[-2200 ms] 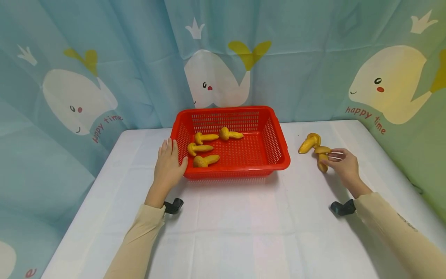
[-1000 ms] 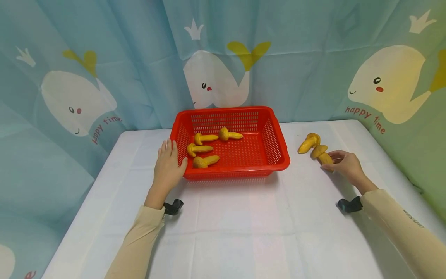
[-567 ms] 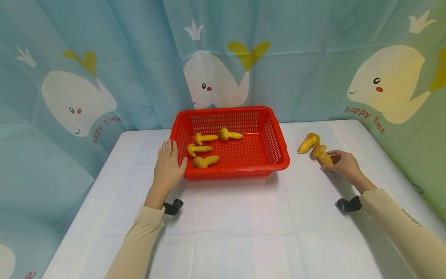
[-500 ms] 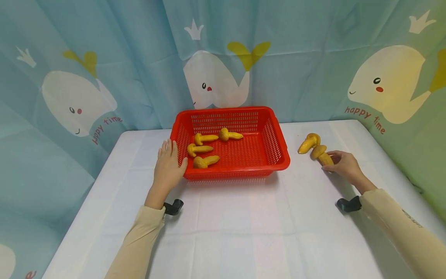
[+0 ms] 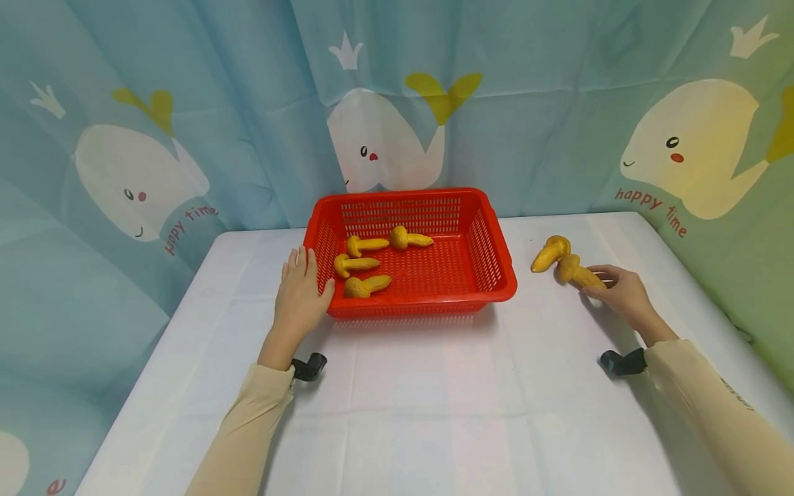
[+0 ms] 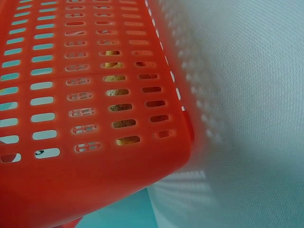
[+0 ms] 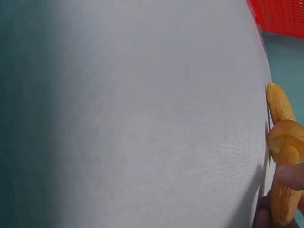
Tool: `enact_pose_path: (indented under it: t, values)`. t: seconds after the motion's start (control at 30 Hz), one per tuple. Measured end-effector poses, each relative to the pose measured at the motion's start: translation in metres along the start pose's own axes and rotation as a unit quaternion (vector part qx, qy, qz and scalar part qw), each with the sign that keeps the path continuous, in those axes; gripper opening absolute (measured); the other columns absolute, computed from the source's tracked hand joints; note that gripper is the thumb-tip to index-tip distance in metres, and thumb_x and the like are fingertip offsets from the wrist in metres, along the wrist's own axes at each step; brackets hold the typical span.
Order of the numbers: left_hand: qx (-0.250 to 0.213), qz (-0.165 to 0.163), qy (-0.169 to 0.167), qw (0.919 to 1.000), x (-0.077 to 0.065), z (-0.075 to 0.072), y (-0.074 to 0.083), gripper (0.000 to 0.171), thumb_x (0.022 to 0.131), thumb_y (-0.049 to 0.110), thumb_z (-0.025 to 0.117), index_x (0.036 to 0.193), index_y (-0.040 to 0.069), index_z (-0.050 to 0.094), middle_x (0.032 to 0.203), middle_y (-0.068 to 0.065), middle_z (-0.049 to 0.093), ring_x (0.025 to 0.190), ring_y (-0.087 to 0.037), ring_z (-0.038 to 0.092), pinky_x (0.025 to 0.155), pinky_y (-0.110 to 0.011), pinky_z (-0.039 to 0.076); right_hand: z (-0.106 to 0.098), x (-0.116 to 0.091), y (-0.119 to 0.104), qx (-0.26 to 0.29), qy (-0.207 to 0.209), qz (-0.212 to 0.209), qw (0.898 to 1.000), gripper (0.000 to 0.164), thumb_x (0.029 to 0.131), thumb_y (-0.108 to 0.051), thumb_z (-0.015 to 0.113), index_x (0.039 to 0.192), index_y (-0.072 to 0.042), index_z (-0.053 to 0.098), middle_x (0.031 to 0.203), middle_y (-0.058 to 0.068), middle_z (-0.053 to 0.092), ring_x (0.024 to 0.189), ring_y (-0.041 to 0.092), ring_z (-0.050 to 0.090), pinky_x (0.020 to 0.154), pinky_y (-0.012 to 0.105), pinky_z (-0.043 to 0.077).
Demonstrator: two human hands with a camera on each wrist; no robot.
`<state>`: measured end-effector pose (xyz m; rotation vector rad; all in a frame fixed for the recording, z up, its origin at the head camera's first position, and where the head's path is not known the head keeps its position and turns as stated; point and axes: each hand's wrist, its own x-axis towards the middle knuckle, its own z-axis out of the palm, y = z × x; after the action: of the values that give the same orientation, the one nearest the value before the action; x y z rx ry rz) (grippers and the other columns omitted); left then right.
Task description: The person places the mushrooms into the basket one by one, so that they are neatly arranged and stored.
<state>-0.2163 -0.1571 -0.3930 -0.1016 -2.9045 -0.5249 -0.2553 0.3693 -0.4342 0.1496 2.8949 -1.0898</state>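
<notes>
At the right of the table, my right hand (image 5: 623, 291) pinches the stem of a yellow mushroom (image 5: 577, 271). In the right wrist view the thumb and fingertips lie on either side of that stem. The cap points left, close against a second mushroom (image 5: 548, 255) lying on the table; I cannot tell if they touch. My left hand (image 5: 299, 293) rests on the left rim of a red plastic basket (image 5: 422, 299), fingers straight. Several more mushrooms, one of them a yellow mushroom (image 5: 367, 286), lie in the basket's left half. The left wrist view shows the slotted basket wall (image 6: 95, 175) but no hand.
A white cloth covers the table (image 5: 422, 413). Behind it hangs a blue curtain (image 5: 260, 103) with whale prints. A black wrist camera (image 5: 310, 367) is on the left wrist, another black camera (image 5: 622, 362) on the right.
The right hand has shifted slightly right, from the mushroom's cap side to its stem. That mushroom has turned, its stem now pointing right rather than toward me. The left hand stays put.
</notes>
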Motion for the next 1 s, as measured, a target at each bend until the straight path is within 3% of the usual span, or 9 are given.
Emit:
enact_pose_path:
  t: [0.07, 0.17, 0.3, 0.63, 0.73, 0.8, 0.9, 1.0]
  values:
    - [0.001, 0.000, -0.001, 1.0000, 0.000, 0.000, 0.000, 0.069, 0.093, 0.029, 0.046, 0.144, -0.010, 0.021, 0.154, -0.028, 0.013, 0.145, -0.041, 0.007, 0.119, -0.052, 0.008, 0.000, 0.000, 0.001, 0.005, 0.012, -0.012, 1.000, 0.055, 0.089, -0.020, 0.062, 0.133, 0.007, 0.043, 0.129, 0.036, 0.045, 0.106, 0.040, 0.051, 0.067, 0.011, 0.042]
    - [0.001, 0.000, -0.001, 1.0000, 0.000, 0.000, 0.000, 0.069, 0.093, 0.029, 0.046, 0.145, -0.010, 0.021, 0.154, -0.027, 0.013, 0.145, -0.041, 0.007, 0.119, -0.052, 0.008, -0.001, 0.001, 0.003, 0.027, 0.022, -0.027, 0.999, 0.053, 0.089, -0.015, 0.061, 0.133, 0.008, 0.042, 0.129, 0.038, 0.045, 0.087, 0.012, 0.059, 0.061, 0.010, 0.048]
    - [0.000, 0.002, 0.001, 1.0000, -0.001, 0.001, 0.000, 0.069, 0.093, 0.029, 0.046, 0.145, -0.010, 0.022, 0.154, -0.028, 0.014, 0.145, -0.041, 0.008, 0.119, -0.052, 0.008, -0.002, 0.003, 0.004, 0.060, 0.017, -0.026, 0.998, 0.053, 0.090, -0.012, 0.060, 0.134, 0.009, 0.041, 0.131, 0.038, 0.042, 0.073, -0.016, 0.043, 0.063, 0.010, 0.052]
    - [0.000, 0.000, 0.005, 1.0000, -0.001, 0.000, 0.000, 0.070, 0.092, 0.029, 0.047, 0.145, -0.009, 0.022, 0.154, -0.027, 0.014, 0.145, -0.040, 0.008, 0.119, -0.052, 0.009, -0.002, 0.004, 0.007, 0.108, 0.020, -0.011, 0.994, 0.057, 0.090, -0.017, 0.061, 0.137, 0.005, 0.039, 0.137, 0.031, 0.041, 0.087, -0.013, 0.038, 0.069, -0.002, 0.042]
    - [-0.001, 0.001, 0.006, 1.0000, -0.001, 0.000, 0.000, 0.070, 0.092, 0.029, 0.047, 0.145, -0.009, 0.022, 0.154, -0.028, 0.015, 0.145, -0.040, 0.008, 0.118, -0.052, 0.009, -0.002, 0.005, 0.009, 0.134, 0.014, 0.003, 0.991, 0.055, 0.089, -0.021, 0.064, 0.137, -0.001, 0.043, 0.123, 0.011, 0.051, 0.087, -0.012, 0.039, 0.070, -0.001, 0.042]
    - [-0.002, 0.002, 0.007, 1.0000, -0.001, 0.000, 0.000, 0.069, 0.092, 0.029, 0.047, 0.144, -0.010, 0.022, 0.154, -0.028, 0.015, 0.145, -0.041, 0.009, 0.118, -0.052, 0.009, -0.002, 0.007, 0.011, 0.159, 0.005, 0.014, 0.987, 0.053, 0.088, -0.024, 0.065, 0.135, -0.008, 0.047, 0.111, -0.007, 0.051, 0.087, -0.011, 0.040, 0.071, 0.000, 0.043]
    - [-0.004, 0.005, 0.010, 0.9999, -0.002, -0.001, 0.001, 0.069, 0.092, 0.028, 0.046, 0.144, -0.011, 0.023, 0.153, -0.029, 0.016, 0.144, -0.041, 0.010, 0.118, -0.052, 0.010, -0.003, 0.009, 0.012, 0.230, -0.020, 0.041, 0.972, 0.043, 0.086, -0.027, 0.067, 0.126, -0.022, 0.054, 0.098, -0.021, 0.045, 0.086, -0.010, 0.045, 0.072, 0.003, 0.047]
    - [-0.004, 0.006, 0.011, 0.9999, -0.002, -0.001, 0.001, 0.068, 0.092, 0.028, 0.046, 0.144, -0.011, 0.023, 0.153, -0.029, 0.016, 0.144, -0.041, 0.010, 0.118, -0.053, 0.010, -0.006, 0.010, 0.013, 0.340, -0.051, 0.065, 0.937, 0.028, 0.084, -0.023, 0.069, 0.110, -0.029, 0.060, 0.098, -0.017, 0.047, 0.083, -0.009, 0.054, 0.073, 0.009, 0.052]
